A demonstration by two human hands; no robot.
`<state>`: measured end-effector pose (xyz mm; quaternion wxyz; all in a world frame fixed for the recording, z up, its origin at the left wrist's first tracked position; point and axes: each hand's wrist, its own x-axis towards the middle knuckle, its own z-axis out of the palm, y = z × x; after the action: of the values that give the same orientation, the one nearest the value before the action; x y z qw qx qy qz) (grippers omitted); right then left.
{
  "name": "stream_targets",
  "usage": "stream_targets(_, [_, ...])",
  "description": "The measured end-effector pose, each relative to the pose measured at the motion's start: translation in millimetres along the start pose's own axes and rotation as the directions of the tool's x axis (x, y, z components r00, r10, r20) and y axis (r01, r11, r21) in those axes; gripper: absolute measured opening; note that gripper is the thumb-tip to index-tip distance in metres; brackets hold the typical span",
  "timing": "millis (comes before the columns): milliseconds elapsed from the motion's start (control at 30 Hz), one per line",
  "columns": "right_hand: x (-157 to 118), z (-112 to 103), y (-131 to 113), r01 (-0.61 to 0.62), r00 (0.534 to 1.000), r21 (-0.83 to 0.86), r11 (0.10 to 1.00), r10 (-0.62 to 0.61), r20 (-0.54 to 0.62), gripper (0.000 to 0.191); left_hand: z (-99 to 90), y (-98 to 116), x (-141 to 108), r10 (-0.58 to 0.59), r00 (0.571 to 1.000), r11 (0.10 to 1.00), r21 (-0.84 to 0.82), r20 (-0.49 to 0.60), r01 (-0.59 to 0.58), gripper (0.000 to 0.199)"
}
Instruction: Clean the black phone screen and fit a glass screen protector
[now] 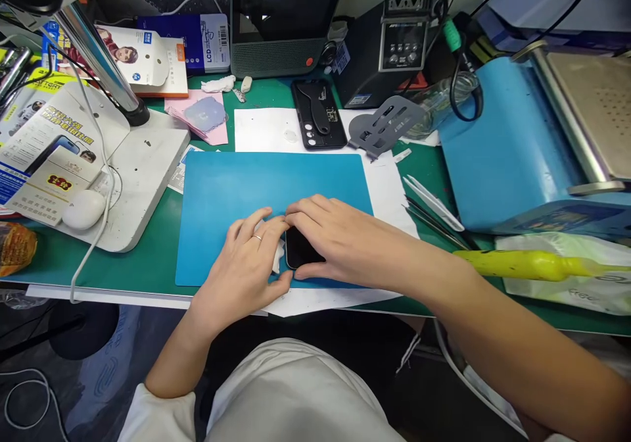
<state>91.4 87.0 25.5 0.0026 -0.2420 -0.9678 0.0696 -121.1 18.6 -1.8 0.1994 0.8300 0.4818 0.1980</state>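
Note:
A dark-screened smartphone [302, 250] lies on the blue work mat [221, 185], largely covered by my hands. My right hand [340, 238] grips it across its width, fingers at the far edge and thumb at the near edge. At the phone's left end, my left hand [249, 251] curves its fingers and thumb around a crumpled white tissue [279, 258]; most of the tissue is hidden under the palm. The fingertips of both hands meet near the phone's far left corner. A black phone case [319, 114] with a strap on it rests beyond the mat.
A grey stand plate [384, 126] and a glass jar [441, 106] sit behind right. Tweezers [436, 212] and a yellow-green tube [532, 264] lie to the right, near a blue machine [503, 146]. On the left are a lamp base [158, 172] and a white cable [91, 251].

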Motion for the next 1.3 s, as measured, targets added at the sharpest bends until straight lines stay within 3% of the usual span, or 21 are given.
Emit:
stream_targets(567, [6.3,-6.4,-1.8,-0.019,0.999,-0.05,0.999,0.022,0.05,0.058,1.5,-2.4,0.1,-0.029,0.999,0.999,0.019,0.016,0.029,0.058])
stream_targets(933, [6.1,-5.3,-0.7,-0.076,0.995,0.051,0.996,0.073,0.063,0.048,3.0,-4.0,0.1,-0.023,1.0,0.999,0.022,0.0,0.023,0.051])
stream_targets(1300, [4.5,-13.8,-0.7,-0.05,0.994,0.056,0.997,0.044,0.103,0.04,0.4,-3.6,0.9,-0.02,1.0,0.999,0.043,0.016,0.019,0.051])
